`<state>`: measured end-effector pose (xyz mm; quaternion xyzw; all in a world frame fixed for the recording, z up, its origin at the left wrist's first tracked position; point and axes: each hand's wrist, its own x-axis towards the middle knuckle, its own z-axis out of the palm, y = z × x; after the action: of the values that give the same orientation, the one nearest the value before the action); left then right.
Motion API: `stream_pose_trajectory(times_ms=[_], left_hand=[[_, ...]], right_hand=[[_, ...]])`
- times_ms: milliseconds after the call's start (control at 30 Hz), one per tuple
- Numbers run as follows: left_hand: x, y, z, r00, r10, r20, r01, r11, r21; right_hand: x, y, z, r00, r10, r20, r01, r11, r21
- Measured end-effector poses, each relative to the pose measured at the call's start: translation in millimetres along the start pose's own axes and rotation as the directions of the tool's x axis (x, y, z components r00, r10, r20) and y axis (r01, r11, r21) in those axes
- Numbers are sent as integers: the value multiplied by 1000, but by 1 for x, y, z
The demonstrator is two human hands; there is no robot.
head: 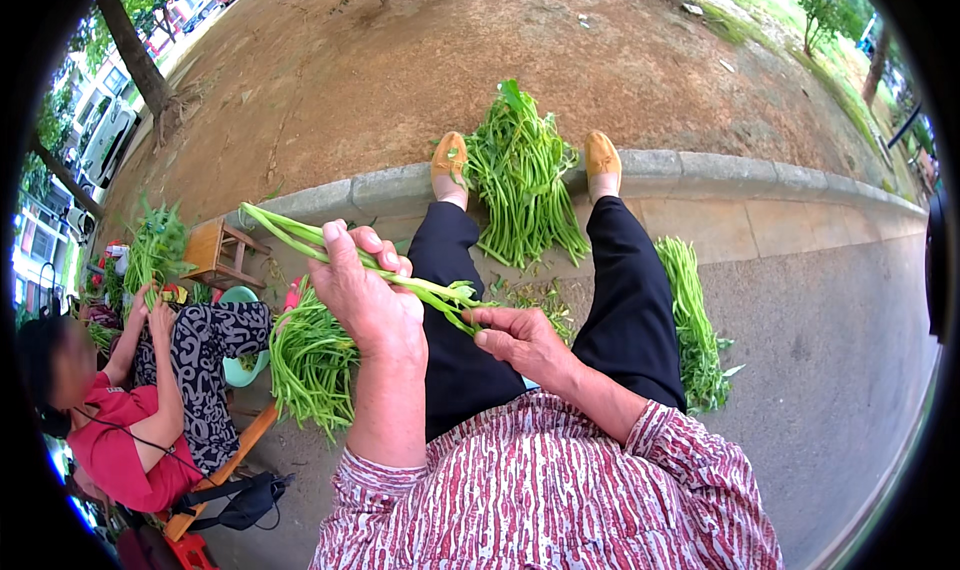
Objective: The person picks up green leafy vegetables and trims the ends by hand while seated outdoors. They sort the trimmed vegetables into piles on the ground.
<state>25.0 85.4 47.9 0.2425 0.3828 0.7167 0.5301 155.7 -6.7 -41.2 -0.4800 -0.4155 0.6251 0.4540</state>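
Note:
My left hand (pixel 371 292) is closed around a few long green vegetable stems (pixel 289 232), whose bare ends stick out to the upper left. At their leafy end, the thumb and forefinger of my right hand (pixel 525 341) pinch a thin tip. Between my feet, a large heap of the same greens (pixel 525 180) leans over the stone curb. Another bundle of greens (pixel 322 360) hangs in a curved mass left of my knee. To the right of my leg lies a long bundle of stems (pixel 686 315) with its leaves toward me. Loose trimmings (pixel 544 303) are scattered on the pavement between my legs.
A person in a red shirt (pixel 135 435) sits at the left on a wooden bench (pixel 251 439), holding greens. Near them are a wooden stool (pixel 210 251), a pale green basin (pixel 244 371) and a black bag (pixel 247 502). The stone curb (pixel 660 166) crosses ahead, with bare soil and trees beyond.

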Motion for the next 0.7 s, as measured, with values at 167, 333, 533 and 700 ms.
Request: stream_pose_trajectory(times_ms=[167, 333, 533, 700], left_hand=[[1, 1, -3, 1000, 4, -1, -3, 1000, 23], [3, 0, -17, 993, -80, 84, 77, 996, 42], [9, -7, -36, 917, -305, 257, 321, 947, -24], [13, -4, -41, 861, -391, 325, 436, 897, -75]], right_hand=[[-5, -6, -14, 991, 126, 49, -132, 982, 134], [-14, 1, -42, 989, 141, 44, -148, 940, 307], [-17, -20, -49, 991, 132, -11, -114, 897, 427], [-16, -24, -57, 993, 103, 51, -115, 851, 512]])
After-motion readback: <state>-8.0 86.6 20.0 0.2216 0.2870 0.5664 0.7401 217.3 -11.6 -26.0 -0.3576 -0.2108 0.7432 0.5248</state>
